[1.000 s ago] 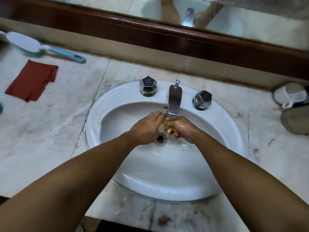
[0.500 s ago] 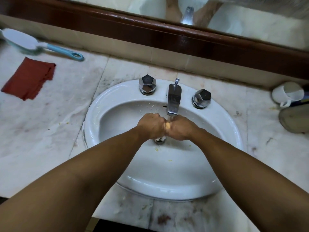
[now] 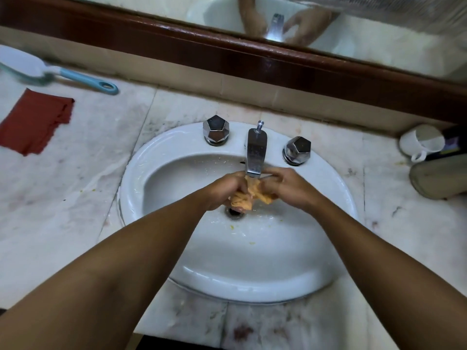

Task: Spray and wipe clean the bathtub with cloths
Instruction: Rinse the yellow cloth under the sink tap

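A red cloth (image 3: 35, 122) is laid on the marble surface (image 3: 75, 198) at ten o'clock from the sink (image 3: 252, 286). Under the faucet (image 3: 255, 152), above the drain, a bunched orange cloth (image 3: 246, 198) is gripped by the left hand (image 3: 222, 190) and the right hand (image 3: 290, 188), with the fingers of both clamped on it. A white cup (image 3: 419, 142) is seen at two o'clock.

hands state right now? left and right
Left hand: curled round the orange cloth under the faucet.
Right hand: gripping the same cloth's other end.
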Demonstrator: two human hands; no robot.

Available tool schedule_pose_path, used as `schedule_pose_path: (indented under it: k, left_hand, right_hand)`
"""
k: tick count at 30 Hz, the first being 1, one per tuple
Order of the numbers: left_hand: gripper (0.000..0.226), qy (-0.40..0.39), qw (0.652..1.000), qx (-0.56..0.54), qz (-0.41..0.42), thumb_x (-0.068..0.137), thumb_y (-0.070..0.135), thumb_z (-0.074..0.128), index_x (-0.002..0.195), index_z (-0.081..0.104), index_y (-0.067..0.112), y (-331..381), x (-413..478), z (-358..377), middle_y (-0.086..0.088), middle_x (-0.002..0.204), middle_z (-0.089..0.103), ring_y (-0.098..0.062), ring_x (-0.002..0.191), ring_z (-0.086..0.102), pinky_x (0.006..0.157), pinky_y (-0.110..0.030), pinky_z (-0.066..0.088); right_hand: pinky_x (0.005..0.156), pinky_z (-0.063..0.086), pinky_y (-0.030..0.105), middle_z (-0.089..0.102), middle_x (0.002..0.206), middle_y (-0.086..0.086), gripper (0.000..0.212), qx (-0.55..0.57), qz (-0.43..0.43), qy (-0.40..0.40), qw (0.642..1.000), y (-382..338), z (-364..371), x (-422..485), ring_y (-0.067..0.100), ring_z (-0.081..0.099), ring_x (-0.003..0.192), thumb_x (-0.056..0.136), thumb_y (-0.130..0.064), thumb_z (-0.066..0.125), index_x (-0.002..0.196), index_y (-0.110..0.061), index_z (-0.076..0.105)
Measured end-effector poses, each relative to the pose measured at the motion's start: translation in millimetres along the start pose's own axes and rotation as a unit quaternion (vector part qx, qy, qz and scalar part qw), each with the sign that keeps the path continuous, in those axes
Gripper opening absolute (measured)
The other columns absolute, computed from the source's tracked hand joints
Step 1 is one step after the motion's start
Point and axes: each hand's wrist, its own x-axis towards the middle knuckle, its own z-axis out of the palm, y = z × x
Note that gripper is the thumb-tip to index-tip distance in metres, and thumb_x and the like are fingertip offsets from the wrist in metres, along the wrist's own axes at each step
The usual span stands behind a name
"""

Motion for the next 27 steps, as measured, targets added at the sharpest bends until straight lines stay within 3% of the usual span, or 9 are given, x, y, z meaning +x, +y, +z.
schedule_pose_path:
  k: [2,4,7,9,12,18,21,24,27]
  left_hand:
    - [0.039,-0.02,0.99,-0.133,-0.042,0.086,0.014,0.039,0.116,0.062,0.004,0,3,2,-0.017,0.099,0.069,-0.035,0.088,0.068,0.084,-0.051,0.057]
    - [0.043,-0.026,0.977,-0.201,-0.063,0.088,0.032,0.038,0.105,0.064,0.001,3,7,6,-0.023,0.106,0.068,-0.04,0.098,0.066,0.091,-0.053,0.054]
    - [0.048,-0.006,0.985,-0.163,-0.062,0.098,0.036,0.047,0.116,0.066,-0.004,2,11,16,-0.024,0.116,0.07,-0.037,0.094,0.071,0.082,-0.048,0.06]
    - [0.037,0.012,0.99,-0.131,-0.052,0.092,0.018,0.059,0.121,0.066,-0.004,0,12,19,-0.026,0.119,0.07,-0.036,0.094,0.072,0.084,-0.049,0.061]
    - [0.04,0.038,0.99,-0.128,-0.043,0.088,0.012,0.069,0.125,0.062,-0.001,-4,13,19,-0.018,0.102,0.075,-0.029,0.08,0.073,0.067,-0.039,0.059]
    - [0.031,0.111,0.987,-0.11,-0.025,0.096,0.02,0.061,0.113,0.062,-0.006,0,13,23,-0.018,0.078,0.068,-0.027,0.055,0.065,0.058,-0.041,0.06]
    - [0.037,0.101,0.985,-0.14,-0.027,0.103,0.028,0.045,0.091,0.062,-0.003,8,2,26,-0.027,0.076,0.058,-0.034,0.064,0.066,0.053,-0.036,0.058]
    - [0.033,0.101,0.989,-0.102,-0.019,0.101,0.018,0.044,0.082,0.06,-0.003,4,-2,26,-0.039,0.084,0.063,-0.039,0.077,0.071,0.06,-0.035,0.06]
    - [0.031,0.127,0.991,-0.034,-0.023,0.096,0.028,0.052,0.079,0.068,0.007,-2,-2,25,-0.022,0.087,0.074,-0.033,0.079,0.073,0.078,-0.041,0.061]
  right_hand:
    - [0.078,0.058,0.037,0.072,0.097,-0.001,0.031,-0.186,-0.136,0.167,0.959,-3,-22,-7,0.02,0.07,0.082,0.09,-0.022,0.061,0.119,-0.02,0.071]
    - [0.068,0.052,0.033,0.061,0.113,0.002,0.029,-0.383,-0.215,0.291,0.85,-7,-43,-7,0.026,0.066,0.09,0.095,-0.031,0.061,0.122,-0.02,0.067]
    - [0.068,0.051,0.039,0.05,0.135,0.01,0.052,-0.54,-0.087,0.212,0.81,-12,-63,8,0.034,0.064,0.1,0.099,-0.056,0.051,0.139,-0.022,0.048]
    - [0.064,0.047,0.037,0.059,0.126,0.014,0.063,-0.599,-0.042,0.183,0.778,-17,-64,17,0.036,0.067,0.094,0.1,-0.066,0.037,0.136,-0.015,0.044]
    - [0.06,0.034,0.033,0.072,0.1,0.012,0.058,-0.612,-0.019,0.224,0.758,-30,-55,30,0.033,0.069,0.085,0.101,-0.064,0.033,0.119,-0.011,0.048]
    - [0.062,0.034,0.033,0.073,0.098,0.009,0.051,-0.563,0.059,0.255,0.784,-38,-45,39,0.033,0.069,0.088,0.101,-0.06,0.036,0.114,-0.013,0.048]
    - [0.066,0.038,0.036,0.071,0.105,0.015,0.065,-0.478,0.074,0.284,0.828,-36,-43,24,0.04,0.067,0.094,0.098,-0.069,0.04,0.126,-0.011,0.045]
    - [0.07,0.043,0.041,0.067,0.118,0.016,0.058,-0.3,0.006,0.332,0.894,-8,-17,-14,0.043,0.066,0.096,0.101,-0.054,0.05,0.141,-0.015,0.037]
    - [0.077,0.048,0.037,0.058,0.12,0.001,0.066,-0.167,-0.077,0.169,0.968,18,28,-50,0.028,0.065,0.091,0.092,-0.041,0.068,0.146,-0.026,0.033]
